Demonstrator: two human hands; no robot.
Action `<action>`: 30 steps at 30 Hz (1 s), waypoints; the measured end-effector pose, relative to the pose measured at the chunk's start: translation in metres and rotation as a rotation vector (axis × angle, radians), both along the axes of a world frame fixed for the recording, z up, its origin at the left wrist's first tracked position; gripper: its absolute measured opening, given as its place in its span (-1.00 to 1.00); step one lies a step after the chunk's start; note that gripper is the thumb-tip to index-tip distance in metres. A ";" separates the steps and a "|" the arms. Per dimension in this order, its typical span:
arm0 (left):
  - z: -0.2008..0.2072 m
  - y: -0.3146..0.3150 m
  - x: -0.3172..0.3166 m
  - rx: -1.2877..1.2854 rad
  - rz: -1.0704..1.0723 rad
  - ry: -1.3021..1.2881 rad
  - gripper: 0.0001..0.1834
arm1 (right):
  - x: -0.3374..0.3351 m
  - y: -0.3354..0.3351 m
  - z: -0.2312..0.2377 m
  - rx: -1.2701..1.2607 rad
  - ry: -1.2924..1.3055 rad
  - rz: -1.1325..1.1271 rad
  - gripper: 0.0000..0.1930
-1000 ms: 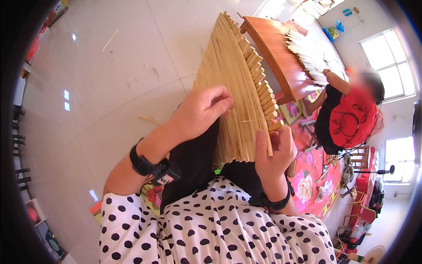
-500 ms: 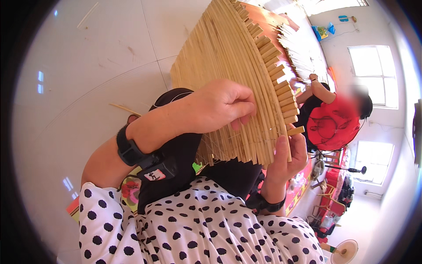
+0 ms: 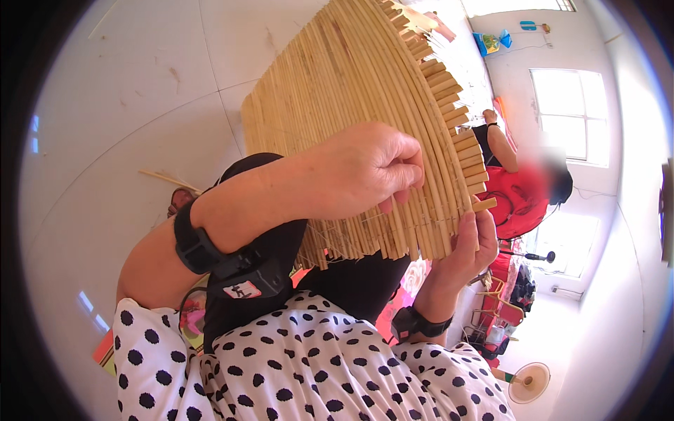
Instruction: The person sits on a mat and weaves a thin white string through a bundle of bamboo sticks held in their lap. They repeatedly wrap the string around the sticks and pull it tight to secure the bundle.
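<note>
A mat of pale reed sticks (image 3: 337,84), bound side by side with thin thread, slants up from my lap. Cut stick ends of uneven length jut out along its right edge. Over the mat's near part my left hand (image 3: 372,168) is closed in a pinch, fingertips together; what it holds, if anything, is too fine to make out. At the near right corner my right hand (image 3: 467,242) grips the mat's edge between thumb and fingers, beside a short projecting stick (image 3: 484,204). Fine loose threads hang near the mat's near edge.
Loose sticks (image 3: 165,178) lie on the pale tiled floor (image 3: 140,105) beside my foot. At the right another person in a red top (image 3: 516,200) sits nearby. Behind are chairs (image 3: 502,302), windows (image 3: 569,105) and a round fan-like object (image 3: 528,383).
The whole view has shifted, so the mat and the other person appear farther left. My left hand has moved slightly right across the mat, still pinched; my right hand keeps its grip.
</note>
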State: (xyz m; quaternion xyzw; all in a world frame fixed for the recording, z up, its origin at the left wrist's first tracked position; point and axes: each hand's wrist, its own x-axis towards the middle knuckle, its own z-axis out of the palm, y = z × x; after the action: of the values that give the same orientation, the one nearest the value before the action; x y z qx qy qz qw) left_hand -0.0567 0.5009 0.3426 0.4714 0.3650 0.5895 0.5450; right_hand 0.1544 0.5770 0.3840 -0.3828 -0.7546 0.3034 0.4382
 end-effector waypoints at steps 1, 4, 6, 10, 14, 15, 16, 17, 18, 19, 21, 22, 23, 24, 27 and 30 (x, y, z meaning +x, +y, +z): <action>-0.001 0.000 0.000 -0.001 0.006 -0.012 -0.79 | -0.002 0.002 0.001 -0.002 -0.004 -0.015 -0.71; -0.002 -0.001 -0.006 -0.010 0.017 -0.033 -0.80 | -0.007 0.008 0.005 -0.012 -0.016 -0.053 -0.74; -0.005 0.000 -0.010 -0.003 0.020 -0.024 -0.80 | -0.009 0.017 0.006 -0.030 -0.016 -0.072 -0.75; -0.007 -0.005 -0.011 -0.001 0.032 -0.019 -0.81 | -0.012 0.026 0.011 -0.088 0.047 -0.076 -0.76; -0.008 -0.009 -0.009 0.001 0.041 -0.062 -0.82 | -0.009 0.032 0.019 -0.102 0.053 -0.087 -0.76; -0.007 -0.010 -0.009 -0.006 0.043 -0.063 -0.82 | -0.008 0.032 0.020 -0.102 0.049 -0.081 -0.76; -0.006 -0.011 -0.009 -0.014 0.046 -0.064 -0.81 | -0.007 0.033 0.021 -0.102 0.045 -0.076 -0.76; -0.005 -0.012 -0.008 -0.023 0.048 -0.066 -0.81 | -0.006 0.032 0.022 -0.103 0.040 -0.071 -0.76; -0.005 -0.012 -0.009 -0.019 0.047 -0.049 -0.81 | -0.006 0.030 0.022 -0.090 0.032 -0.071 -0.75; -0.006 -0.011 -0.009 -0.015 0.046 -0.031 -0.81 | -0.007 0.025 0.023 -0.078 0.024 -0.071 -0.75; -0.008 -0.009 -0.008 -0.012 0.043 -0.039 -0.81 | -0.009 0.014 0.022 -0.021 -0.005 -0.074 -0.74; -0.010 -0.008 -0.005 -0.013 0.041 -0.064 -0.80 | -0.010 0.006 0.021 0.023 -0.025 -0.077 -0.74; -0.009 -0.008 -0.004 -0.014 0.039 -0.090 -0.79 | -0.011 -0.002 0.021 0.066 -0.045 -0.081 -0.74; -0.007 -0.009 -0.003 -0.014 0.022 -0.081 -0.79 | -0.009 -0.012 0.020 0.018 0.001 -0.047 -0.72; 0.002 -0.011 0.000 -0.023 -0.041 -0.079 -0.76 | 0.009 -0.029 0.013 0.175 -0.215 0.046 -0.70; 0.012 -0.016 -0.006 -0.078 -0.133 -0.040 -0.75 | 0.010 -0.034 0.004 0.302 -0.246 0.229 -0.67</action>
State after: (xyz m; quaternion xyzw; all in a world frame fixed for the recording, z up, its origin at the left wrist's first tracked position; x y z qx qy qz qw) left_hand -0.0623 0.4845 0.3545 0.4611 0.3447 0.5466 0.6081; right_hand 0.1641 0.5428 0.3879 -0.2588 -0.8778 0.1858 0.3579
